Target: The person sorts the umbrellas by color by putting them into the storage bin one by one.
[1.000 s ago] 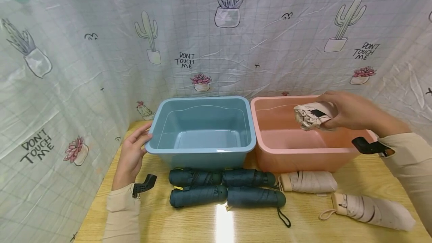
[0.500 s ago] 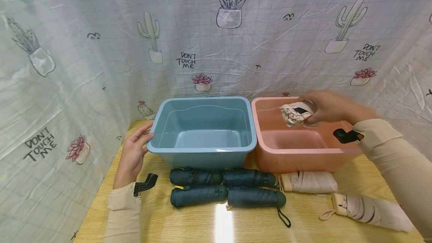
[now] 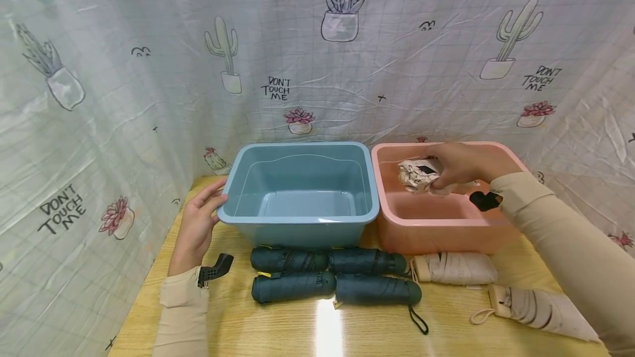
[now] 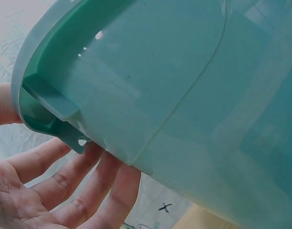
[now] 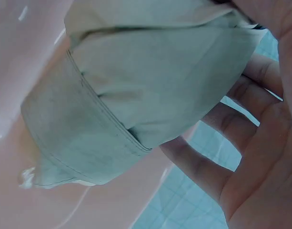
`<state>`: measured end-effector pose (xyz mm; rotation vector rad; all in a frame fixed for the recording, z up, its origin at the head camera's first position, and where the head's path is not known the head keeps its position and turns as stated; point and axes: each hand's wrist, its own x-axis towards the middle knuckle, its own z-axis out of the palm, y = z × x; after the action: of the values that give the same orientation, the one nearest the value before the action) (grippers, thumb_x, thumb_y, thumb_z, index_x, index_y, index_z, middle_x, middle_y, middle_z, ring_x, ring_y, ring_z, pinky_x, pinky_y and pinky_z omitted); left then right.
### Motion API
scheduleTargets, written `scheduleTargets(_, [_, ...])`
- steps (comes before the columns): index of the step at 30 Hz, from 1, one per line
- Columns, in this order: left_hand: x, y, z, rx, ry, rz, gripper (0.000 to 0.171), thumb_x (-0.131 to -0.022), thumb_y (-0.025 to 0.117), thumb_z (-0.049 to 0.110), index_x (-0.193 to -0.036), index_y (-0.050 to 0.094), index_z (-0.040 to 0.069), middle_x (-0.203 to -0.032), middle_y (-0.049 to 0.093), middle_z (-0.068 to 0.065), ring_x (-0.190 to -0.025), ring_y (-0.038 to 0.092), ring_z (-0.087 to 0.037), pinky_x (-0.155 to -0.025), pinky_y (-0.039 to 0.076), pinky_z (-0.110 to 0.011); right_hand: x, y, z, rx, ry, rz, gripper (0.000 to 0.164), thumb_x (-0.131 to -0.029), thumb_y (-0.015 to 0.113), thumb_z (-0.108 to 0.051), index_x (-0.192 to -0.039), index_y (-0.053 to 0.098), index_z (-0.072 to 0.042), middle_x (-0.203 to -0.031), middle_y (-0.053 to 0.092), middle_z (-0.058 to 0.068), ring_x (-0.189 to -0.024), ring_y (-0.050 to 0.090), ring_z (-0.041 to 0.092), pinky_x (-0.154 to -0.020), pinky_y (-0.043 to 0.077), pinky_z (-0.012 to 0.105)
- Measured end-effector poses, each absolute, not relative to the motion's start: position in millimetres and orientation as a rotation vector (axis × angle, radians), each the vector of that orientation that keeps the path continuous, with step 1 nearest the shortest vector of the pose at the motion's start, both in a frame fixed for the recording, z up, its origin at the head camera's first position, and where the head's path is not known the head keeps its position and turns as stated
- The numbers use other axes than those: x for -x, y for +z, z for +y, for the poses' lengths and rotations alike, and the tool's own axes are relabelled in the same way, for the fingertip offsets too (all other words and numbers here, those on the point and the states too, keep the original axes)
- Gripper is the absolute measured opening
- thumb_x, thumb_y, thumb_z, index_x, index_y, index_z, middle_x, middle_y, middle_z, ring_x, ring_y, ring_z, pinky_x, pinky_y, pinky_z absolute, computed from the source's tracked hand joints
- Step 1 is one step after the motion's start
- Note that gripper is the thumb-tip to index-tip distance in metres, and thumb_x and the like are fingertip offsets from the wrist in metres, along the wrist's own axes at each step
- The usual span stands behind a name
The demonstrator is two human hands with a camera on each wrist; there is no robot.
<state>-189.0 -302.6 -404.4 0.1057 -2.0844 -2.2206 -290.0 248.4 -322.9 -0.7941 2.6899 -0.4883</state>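
My right hand [image 3: 456, 167] holds a beige folded umbrella [image 3: 416, 175] over the inside of the pink bin [image 3: 446, 223], its bunched fabric end facing left. In the right wrist view, the fingers and thumb lie along the umbrella's cloth [image 5: 150, 81], and its strap band is visible. My left hand [image 3: 195, 225] touches the left rim of the blue bin [image 3: 297, 219]. Seen in the left wrist view, its fairly straight fingers [image 4: 122, 186] rest against the bin's outer wall [image 4: 184, 105] below the rim.
Several dark green folded umbrellas [image 3: 292, 286] lie in two rows before the blue bin. Two beige umbrellas, one close to the pink bin [image 3: 458, 268] and one nearer the right edge [image 3: 541, 310], lie on the wooden table [image 3: 268, 329]. A printed curtain [image 3: 168, 98] hangs behind.
My right hand has moved left and slightly down with the beige umbrella, further over the pink bin. The left hand stays at the blue bin's rim.
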Motion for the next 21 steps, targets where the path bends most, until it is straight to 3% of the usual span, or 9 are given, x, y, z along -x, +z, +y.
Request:
scheduleTargets(5, [190,-405,-303,-0.1,-2.204,-2.093,0.051,-0.103,0.063,0.021,-0.15,0.05,0.005,-0.116,0.061,0.003,-0.103,0.062,-0.009,-0.078,0.058,-0.021,291,-325,243,0.721,-0.585,2.508,0.087,-0.081,0.079,-0.005,-0.149,0.041,-0.044,-0.077,0.049,0.002,-0.046,0.046,0.02,-0.042,0.041,0.03])
scheduleTargets(9, [191,-404,-303,-0.107,-2.202,-2.091,0.051,-0.103,0.063,0.02,-0.15,0.05,0.005,-0.116,0.06,0.003,-0.103,0.062,-0.009,-0.079,0.058,-0.021,296,-329,238,0.678,-0.564,2.47,0.08,-0.082,0.076,-0.005,-0.144,0.044,-0.044,-0.073,0.048,0.003,-0.042,0.045,0.027,-0.039,0.039,0.03])
scheduleTargets(12, [190,-404,-303,-0.108,-2.209,-2.088,0.051,-0.103,0.063,0.021,-0.15,0.05,0.005,-0.117,0.06,0.002,-0.103,0.061,-0.009,-0.078,0.058,-0.021,302,-334,233,0.638,-0.567,2.439,0.075,-0.083,0.074,-0.002,-0.14,0.046,-0.043,-0.089,0.055,0.0,-0.042,0.045,0.027,-0.039,0.038,0.03])
scheduleTargets(16, [189,-404,-303,-0.108,-2.219,-2.087,0.051,-0.103,0.062,0.021,-0.151,0.05,0.006,-0.117,0.06,0.002,-0.104,0.061,-0.009,-0.078,0.058,-0.022,307,-337,225,0.629,-0.465,2.452,0.076,-0.081,0.073,-0.003,-0.14,0.048,-0.044,-0.097,0.058,-0.003,-0.043,0.046,0.022,-0.041,0.039,0.029])
scheduleTargets(19, [188,-405,-303,-0.107,-2.225,-2.082,0.051,-0.103,0.063,0.021,-0.151,0.05,0.006,-0.117,0.06,0.003,-0.104,0.061,-0.01,-0.077,0.058,-0.022,309,-340,220,0.658,-0.327,2.477,0.064,-0.084,0.07,-0.006,-0.133,0.052,-0.043,-0.087,0.058,-0.002,-0.041,0.044,0.018,-0.041,0.038,0.027])
scheduleTargets(21, [189,-405,-303,-0.109,-2.227,-2.079,0.051,-0.103,0.063,0.02,-0.151,0.05,0.006,-0.116,0.061,0.003,-0.103,0.061,-0.009,-0.077,0.058,-0.022,309,-342,217,0.67,-0.313,2.468,0.067,-0.085,0.068,-0.005,-0.134,0.052,-0.047,-0.097,0.06,-0.005,-0.044,0.039,0.016,-0.041,0.036,0.027])
